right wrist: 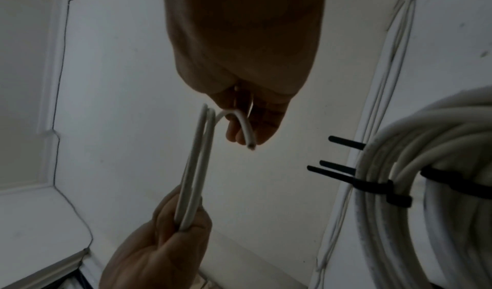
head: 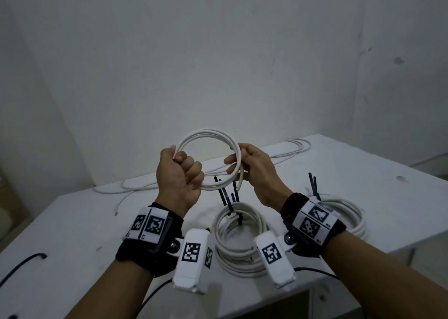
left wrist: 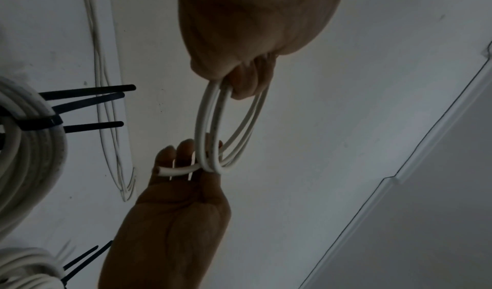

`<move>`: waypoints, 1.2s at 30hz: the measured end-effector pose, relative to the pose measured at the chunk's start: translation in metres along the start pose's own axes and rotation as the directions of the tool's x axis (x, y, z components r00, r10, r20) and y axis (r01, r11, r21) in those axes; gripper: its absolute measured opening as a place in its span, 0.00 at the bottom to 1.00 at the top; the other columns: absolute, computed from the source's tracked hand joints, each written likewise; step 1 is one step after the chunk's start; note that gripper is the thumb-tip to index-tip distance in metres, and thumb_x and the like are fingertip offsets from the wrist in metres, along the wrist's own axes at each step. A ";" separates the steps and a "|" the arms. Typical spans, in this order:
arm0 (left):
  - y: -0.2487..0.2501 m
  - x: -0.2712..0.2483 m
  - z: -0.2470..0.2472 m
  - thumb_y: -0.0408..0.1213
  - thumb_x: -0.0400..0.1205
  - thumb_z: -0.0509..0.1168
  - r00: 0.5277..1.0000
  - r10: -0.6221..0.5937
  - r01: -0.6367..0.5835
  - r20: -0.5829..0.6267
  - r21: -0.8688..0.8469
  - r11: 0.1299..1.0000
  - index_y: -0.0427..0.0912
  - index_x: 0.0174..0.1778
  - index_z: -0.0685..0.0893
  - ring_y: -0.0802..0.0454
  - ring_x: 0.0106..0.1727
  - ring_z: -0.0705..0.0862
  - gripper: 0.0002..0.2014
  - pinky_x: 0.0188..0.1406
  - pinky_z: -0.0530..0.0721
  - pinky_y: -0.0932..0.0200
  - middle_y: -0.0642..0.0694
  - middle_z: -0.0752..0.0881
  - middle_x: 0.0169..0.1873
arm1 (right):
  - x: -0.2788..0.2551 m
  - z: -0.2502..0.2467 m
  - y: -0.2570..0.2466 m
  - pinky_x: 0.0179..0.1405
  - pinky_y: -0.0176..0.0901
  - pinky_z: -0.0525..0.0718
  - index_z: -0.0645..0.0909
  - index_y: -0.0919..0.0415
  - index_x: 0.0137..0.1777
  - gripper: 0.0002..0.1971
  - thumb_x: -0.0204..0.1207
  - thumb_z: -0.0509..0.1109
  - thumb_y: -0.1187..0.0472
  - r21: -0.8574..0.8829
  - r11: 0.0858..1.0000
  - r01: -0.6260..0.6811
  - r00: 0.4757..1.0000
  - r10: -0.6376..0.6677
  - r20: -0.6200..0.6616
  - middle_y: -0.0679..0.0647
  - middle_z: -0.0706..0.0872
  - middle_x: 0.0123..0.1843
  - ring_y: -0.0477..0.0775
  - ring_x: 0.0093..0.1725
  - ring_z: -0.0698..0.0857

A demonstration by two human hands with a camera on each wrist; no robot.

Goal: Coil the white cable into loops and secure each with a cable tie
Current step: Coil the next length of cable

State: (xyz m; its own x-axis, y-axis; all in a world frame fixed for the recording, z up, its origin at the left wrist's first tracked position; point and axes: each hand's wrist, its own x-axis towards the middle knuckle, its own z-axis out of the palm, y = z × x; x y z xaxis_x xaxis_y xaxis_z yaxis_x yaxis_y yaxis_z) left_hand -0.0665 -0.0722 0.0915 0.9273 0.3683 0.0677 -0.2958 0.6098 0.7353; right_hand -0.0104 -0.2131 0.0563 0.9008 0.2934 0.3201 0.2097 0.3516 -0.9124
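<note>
Standing upright between both hands point(head: 179, 173), coil point(head: 208, 134).

The coil point(head: 210, 158) hangs above the bench point(head: 72, 221), with the left grip point(head: 179, 173) on its left side and the right grip point(head: 254, 170) on its right, where the cable end point(head: 240, 185) sticks down. Below and nearer than the grips lies a tied bundle point(head: 238, 236) on the bench, with a second tied bundle point(head: 346, 212) to the right of the right grip. Beyond both grips, loose cable point(head: 278, 152) runs along the far side of the bench.
</note>
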 end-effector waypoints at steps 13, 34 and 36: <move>-0.008 0.000 -0.009 0.46 0.86 0.51 0.999 0.038 -0.034 -0.026 0.124 0.992 0.48 0.27 0.63 0.58 0.12 0.55 0.20 0.11 0.51 0.72 0.53 0.58 0.15 | 0.009 0.003 -0.010 0.37 0.42 0.86 0.80 0.64 0.51 0.09 0.82 0.58 0.71 0.333 0.908 -0.254 0.962 0.273 -0.013 0.59 0.88 0.40 0.53 0.33 0.88; -0.004 -0.006 -0.012 0.46 0.87 0.51 0.999 0.000 -0.004 0.036 0.114 0.993 0.47 0.27 0.62 0.59 0.11 0.55 0.21 0.08 0.53 0.73 0.53 0.58 0.14 | -0.001 0.005 -0.020 0.30 0.47 0.87 0.80 0.69 0.55 0.11 0.82 0.64 0.60 0.077 0.990 -0.119 0.986 0.109 0.125 0.60 0.83 0.35 0.55 0.31 0.86; -0.004 -0.007 -0.013 0.46 0.86 0.51 0.999 -0.010 0.005 0.045 0.103 0.995 0.47 0.27 0.63 0.59 0.11 0.56 0.20 0.08 0.53 0.73 0.53 0.58 0.15 | -0.002 0.005 -0.021 0.28 0.47 0.87 0.81 0.70 0.53 0.11 0.83 0.64 0.61 0.090 0.986 -0.139 0.984 0.127 0.129 0.59 0.82 0.33 0.54 0.28 0.84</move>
State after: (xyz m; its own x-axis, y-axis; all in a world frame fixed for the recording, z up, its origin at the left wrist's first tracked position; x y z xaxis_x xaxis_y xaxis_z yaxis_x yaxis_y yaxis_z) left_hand -0.0747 -0.0681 0.0800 0.9395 0.3301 0.0911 -0.2661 0.5362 0.8010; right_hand -0.0184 -0.2168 0.0757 0.8637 0.4476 0.2318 0.0475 0.3855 -0.9215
